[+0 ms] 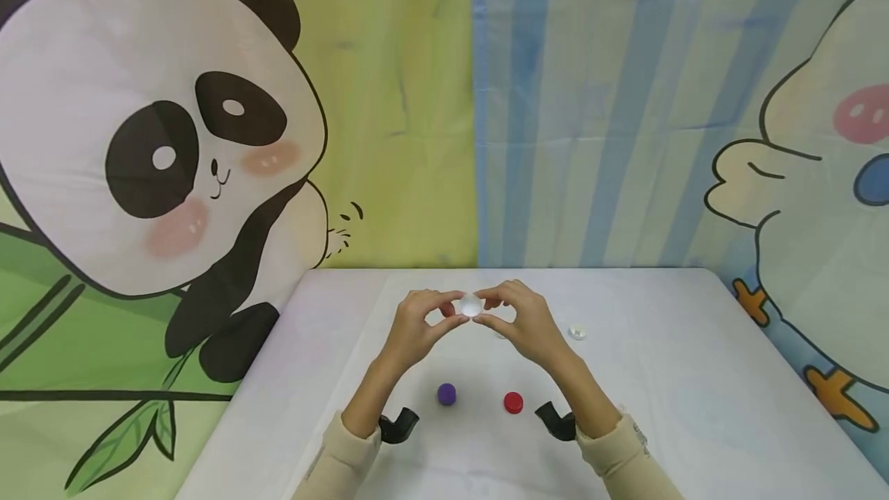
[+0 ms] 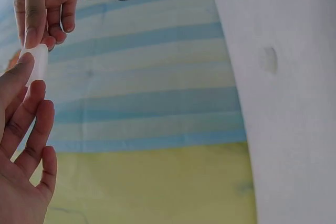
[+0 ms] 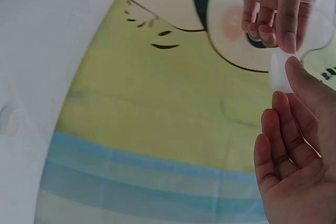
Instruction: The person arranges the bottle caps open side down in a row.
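Observation:
A small, round, whitish translucent piece point(image 1: 471, 305) is held up between both hands over the far part of the table. My left hand point(image 1: 415, 324) pinches its left side between thumb and fingertips. From the right side, my right hand point(image 1: 525, 322) pinches it the same way. In the left wrist view the translucent piece point(image 2: 39, 64) looks like a short pale cylinder with fingertips at both ends. The right wrist view shows the piece point(image 3: 280, 71) partly covered by the right thumb, the other fingers loosely bent below.
On the white table point(image 1: 694, 407), a purple cap-like piece point(image 1: 447, 394) and a red one point(image 1: 513, 403) lie between the forearms. A clear round piece point(image 1: 577, 332) lies right of the right hand; another clear piece point(image 2: 269, 60) shows in the left wrist view. Printed curtains point(image 1: 403, 137) hang behind.

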Demonstrator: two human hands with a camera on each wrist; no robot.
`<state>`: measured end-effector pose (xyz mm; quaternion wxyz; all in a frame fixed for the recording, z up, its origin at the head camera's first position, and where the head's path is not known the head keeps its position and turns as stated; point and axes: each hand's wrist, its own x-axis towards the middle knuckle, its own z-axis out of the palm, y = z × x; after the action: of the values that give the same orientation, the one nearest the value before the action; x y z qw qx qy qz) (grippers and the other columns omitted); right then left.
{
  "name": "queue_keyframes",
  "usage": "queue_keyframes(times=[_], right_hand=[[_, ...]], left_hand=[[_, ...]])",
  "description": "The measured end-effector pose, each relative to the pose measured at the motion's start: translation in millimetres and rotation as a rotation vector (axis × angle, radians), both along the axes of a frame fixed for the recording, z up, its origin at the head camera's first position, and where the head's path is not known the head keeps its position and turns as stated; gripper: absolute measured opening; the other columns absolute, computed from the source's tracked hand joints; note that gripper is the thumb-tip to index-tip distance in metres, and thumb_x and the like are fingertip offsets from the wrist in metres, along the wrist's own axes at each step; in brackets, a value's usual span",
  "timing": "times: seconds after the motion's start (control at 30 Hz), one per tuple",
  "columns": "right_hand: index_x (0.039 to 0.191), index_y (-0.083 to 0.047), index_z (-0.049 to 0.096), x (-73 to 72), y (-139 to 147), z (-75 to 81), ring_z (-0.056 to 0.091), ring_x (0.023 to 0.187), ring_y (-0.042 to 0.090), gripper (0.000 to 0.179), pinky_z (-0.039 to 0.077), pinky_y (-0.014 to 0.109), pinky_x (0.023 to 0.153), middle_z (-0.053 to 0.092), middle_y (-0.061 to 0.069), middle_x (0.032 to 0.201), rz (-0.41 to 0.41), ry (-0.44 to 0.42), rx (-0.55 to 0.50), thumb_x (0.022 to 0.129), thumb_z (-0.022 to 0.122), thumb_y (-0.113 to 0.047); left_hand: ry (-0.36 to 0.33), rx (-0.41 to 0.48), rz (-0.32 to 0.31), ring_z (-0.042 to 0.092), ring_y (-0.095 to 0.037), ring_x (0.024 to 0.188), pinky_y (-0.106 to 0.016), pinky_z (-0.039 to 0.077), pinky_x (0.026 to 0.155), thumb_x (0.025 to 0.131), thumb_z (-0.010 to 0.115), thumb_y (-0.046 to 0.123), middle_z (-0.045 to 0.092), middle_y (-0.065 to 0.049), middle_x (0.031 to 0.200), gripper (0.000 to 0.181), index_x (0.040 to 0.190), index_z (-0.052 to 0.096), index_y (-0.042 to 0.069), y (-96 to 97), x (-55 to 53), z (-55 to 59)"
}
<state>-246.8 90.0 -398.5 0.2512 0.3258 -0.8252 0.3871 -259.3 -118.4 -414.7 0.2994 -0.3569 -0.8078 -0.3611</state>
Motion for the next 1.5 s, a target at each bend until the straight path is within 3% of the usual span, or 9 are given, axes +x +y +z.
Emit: queue_keyframes(times=[0.2,0.43,0.57,0.8,1.13,1.23,1.3,1.4,1.5], right_hand=[[0.102,-0.017,0.065,35.0,9.2,12.6,0.053,0.083,0.005,0.031,0.043,0.021,0.07,0.06,-0.007,0.083,0.032,0.055,-0.063,0.073,0.074,-0.024],[0.102,-0.017,0.066,63.5,18.7,18.2,0.051,0.084,0.005,0.038,0.04,0.015,0.07,0.059,-0.011,0.083,0.049,0.171,-0.084,0.067,0.078,-0.015],[0.104,-0.015,0.066,67.3,21.9,15.9,0.05,0.084,0.005,0.041,0.039,0.015,0.071,0.058,-0.014,0.084,0.058,0.197,-0.088,0.066,0.078,-0.014],[0.104,-0.012,0.066,66.8,25.2,6.1,0.049,0.082,0.008,0.038,0.038,0.016,0.071,0.058,-0.008,0.081,0.08,0.239,-0.11,0.069,0.077,-0.018],[0.102,-0.008,0.066,68.1,27.8,-1.4,0.048,0.078,0.009,0.035,0.035,0.019,0.072,0.056,-0.009,0.078,0.075,0.268,-0.145,0.07,0.076,-0.019],[0.1,-0.006,0.066,72.6,25.9,4.6,0.048,0.076,0.01,0.034,0.034,0.019,0.072,0.057,-0.005,0.075,0.082,0.282,-0.159,0.069,0.076,-0.016],[0.097,-0.004,0.066,76.5,23.9,10.4,0.047,0.074,0.012,0.032,0.033,0.019,0.07,0.056,-0.003,0.073,0.089,0.294,-0.171,0.069,0.076,-0.014],[0.095,-0.003,0.066,79.1,22.0,14.8,0.047,0.072,0.012,0.029,0.033,0.019,0.07,0.055,0.0,0.071,0.091,0.316,-0.179,0.069,0.076,-0.013],[0.096,-0.004,0.067,75.6,23.3,8.0,0.046,0.072,0.012,0.03,0.032,0.02,0.07,0.054,-0.002,0.071,0.091,0.331,-0.183,0.071,0.076,-0.016]], left_hand=[[0.111,0.015,-0.089,0.054,-0.005,0.068,-0.028,0.041,0.077,0.074,0.073,0.026,0.06,0.009,0.069,0.03,0.1,0.067,0.012,6.0,29.3,20.6],[0.212,0.023,-0.178,0.052,-0.004,0.068,-0.027,0.04,0.078,0.073,0.074,0.025,0.059,0.01,0.066,0.03,0.099,0.067,0.012,15.9,50.8,28.8],[0.218,0.019,-0.189,0.053,-0.005,0.07,-0.027,0.04,0.078,0.072,0.075,0.024,0.06,0.01,0.068,0.031,0.099,0.066,0.011,19.6,54.0,27.3],[0.196,0.015,-0.198,0.053,-0.005,0.072,-0.027,0.04,0.078,0.072,0.075,0.025,0.06,0.009,0.068,0.031,0.1,0.066,0.012,23.4,55.5,21.9],[0.094,0.027,-0.202,0.053,-0.004,0.075,-0.025,0.04,0.078,0.073,0.074,0.027,0.059,0.011,0.068,0.033,0.103,0.064,0.016,26.6,58.4,15.1],[0.019,0.041,-0.209,0.054,-0.003,0.075,-0.026,0.041,0.077,0.074,0.073,0.027,0.058,0.01,0.067,0.032,0.103,0.064,0.017,27.5,60.0,14.0],[-0.085,0.067,-0.218,0.054,-0.004,0.073,-0.025,0.042,0.074,0.076,0.071,0.027,0.059,0.009,0.068,0.03,0.103,0.064,0.016,28.2,61.5,13.8],[-0.34,0.129,-0.206,0.056,-0.006,0.07,-0.024,0.045,0.064,0.079,0.068,0.031,0.059,0.008,0.07,0.025,0.101,0.066,0.02,29.0,64.2,15.3],[-0.633,0.185,-0.19,0.057,-0.01,0.07,-0.024,0.044,0.056,0.08,0.065,0.035,0.062,0.005,0.073,0.021,0.098,0.067,0.023,29.8,67.4,16.9]])
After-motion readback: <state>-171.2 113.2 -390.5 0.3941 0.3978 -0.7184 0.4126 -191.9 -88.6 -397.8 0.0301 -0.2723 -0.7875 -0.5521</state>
